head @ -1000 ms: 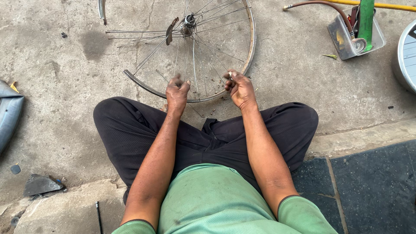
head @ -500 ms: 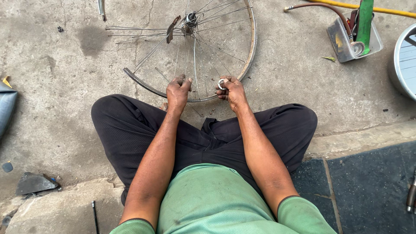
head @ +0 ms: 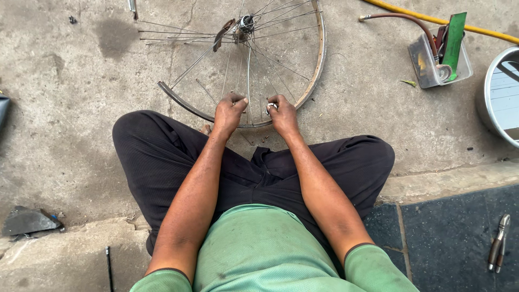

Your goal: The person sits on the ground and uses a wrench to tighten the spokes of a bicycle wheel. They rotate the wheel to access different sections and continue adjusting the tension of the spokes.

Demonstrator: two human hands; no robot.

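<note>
Left hand (head: 230, 111): fingers curled shut on a thin steel spoke (head: 248, 81). Right hand (head: 282, 112): fingers pinch a small silver tool (head: 270, 107) at the near edge of the bare, partly broken metal bicycle wheel rim (head: 319, 59). Judged step: spoke adjustment; next requires steady turning. Count: one wheel, one hub (head: 246, 22), two hands. Beyond right: one clear plastic tub (head: 427, 67); one pair of pliers (head: 498, 241).

Bicycle wheel (head: 254, 59): bent, broken rim, loose spokes, flat on concrete floor (head: 81, 108). Left hand (head: 228, 112): closed on the near rim section. Right hand (head: 282, 113): grip closed around a small silver tool (head: 269, 107) at the rim. Clear plastic tub (head: 438, 59) of tools, far right. Pliers (head: 498, 241) on dark tile, near right.
</note>
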